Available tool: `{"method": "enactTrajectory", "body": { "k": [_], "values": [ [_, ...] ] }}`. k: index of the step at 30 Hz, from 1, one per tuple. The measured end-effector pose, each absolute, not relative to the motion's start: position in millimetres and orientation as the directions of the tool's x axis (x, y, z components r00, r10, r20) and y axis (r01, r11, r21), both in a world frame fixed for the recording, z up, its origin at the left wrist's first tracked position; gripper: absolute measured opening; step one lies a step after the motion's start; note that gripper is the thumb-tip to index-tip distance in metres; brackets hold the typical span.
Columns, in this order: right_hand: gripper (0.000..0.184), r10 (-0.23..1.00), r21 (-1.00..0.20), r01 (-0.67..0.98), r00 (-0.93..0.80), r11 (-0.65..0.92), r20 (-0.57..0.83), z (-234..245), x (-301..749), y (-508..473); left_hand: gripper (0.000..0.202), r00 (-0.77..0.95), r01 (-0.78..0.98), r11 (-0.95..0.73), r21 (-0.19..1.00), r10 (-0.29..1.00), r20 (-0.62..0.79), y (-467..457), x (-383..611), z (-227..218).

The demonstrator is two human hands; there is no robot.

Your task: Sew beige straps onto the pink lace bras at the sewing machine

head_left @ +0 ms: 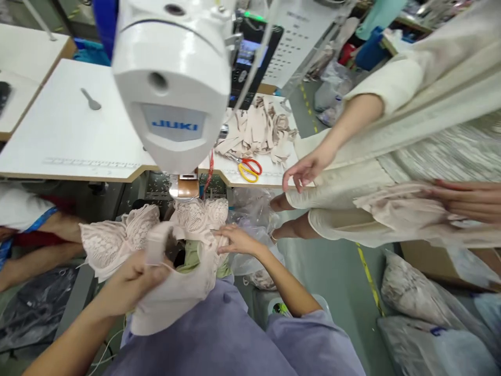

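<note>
Bra (176, 298) | one side pinched in left hand (133, 282) | opposite edge touching right hand (237, 241), fingers spread

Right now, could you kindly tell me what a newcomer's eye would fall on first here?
Probably the big white JUKI machine head at the top, left of centre. Below it, the left hand grips a pale lace garment, which the right hand touches. Right of the machine, scissors with red and yellow handles lie beside heaped pale fabric pieces.
</note>
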State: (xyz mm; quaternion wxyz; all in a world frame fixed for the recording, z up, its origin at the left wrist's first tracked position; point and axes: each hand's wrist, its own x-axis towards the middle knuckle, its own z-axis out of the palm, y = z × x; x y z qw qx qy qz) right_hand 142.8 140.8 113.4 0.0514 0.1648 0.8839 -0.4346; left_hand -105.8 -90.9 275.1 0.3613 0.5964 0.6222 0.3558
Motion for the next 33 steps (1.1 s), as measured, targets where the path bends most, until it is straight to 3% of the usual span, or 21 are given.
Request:
{"method": "enactTrajectory", "body": {
  "k": [3,6,12,16,19,21,24,26,30,33],
  "values": [
    [0.036,0.154,-0.79,0.395,-0.917,0.47,-0.367,101.7,166.6,147.9,0.052,-0.316,0.102,0.282,0.954,0.918,-0.238,-96.8,-136.1,257.4],
    [0.034,0.221,-0.808,0.418,-0.908,0.416,-0.355,101.6,186.2,147.7,0.038,-0.47,-0.063,0.342,0.938,0.819,-0.33,-87.5,-156.4,232.5],
    [0.037,0.443,-0.839,0.449,-0.848,0.307,-0.292,94.0,198.3,142.8,0.028,-0.377,-0.189,0.373,0.909,0.827,-0.418,-55.7,-155.4,202.4],
    [0.064,0.532,-0.844,0.483,-0.79,0.234,-0.305,73.5,187.7,124.8,0.024,-0.382,-0.251,0.392,0.885,0.801,-0.462,-35.5,-147.8,198.9],
    [0.075,0.639,-0.815,0.549,-0.698,0.188,-0.323,57.1,176.8,109.8,0.045,-0.463,-0.327,0.46,0.826,0.684,-0.564,-25.5,-150.4,189.1],
    [0.073,0.772,-0.846,0.53,-0.562,0.062,-0.296,48.8,171.2,104.5,0.058,-0.479,-0.388,0.506,0.77,0.603,-0.638,-21.2,-155.9,178.0],
    [0.04,0.861,-0.919,0.356,-0.401,-0.168,-0.312,43.3,168.1,103.7,0.054,-0.481,-0.396,0.545,0.739,0.563,-0.673,-17.0,-163.2,162.7],
    [0.017,0.842,-0.932,0.277,-0.423,-0.232,-0.335,44.5,170.2,105.1,0.045,-0.49,-0.356,0.548,0.757,0.58,-0.651,-15.8,-164.4,157.9],
    [0.016,0.844,-0.955,0.179,-0.448,-0.238,-0.295,52.7,181.9,109.6,0.037,-0.5,-0.225,0.494,0.84,0.681,-0.534,-15.6,-163.5,160.0],
    [0.018,0.906,-0.969,0.127,-0.348,-0.21,-0.242,60.6,194.7,121.6,0.039,-0.508,-0.092,0.522,0.848,0.708,-0.491,-16.3,-170.9,160.6]
  ]
}}
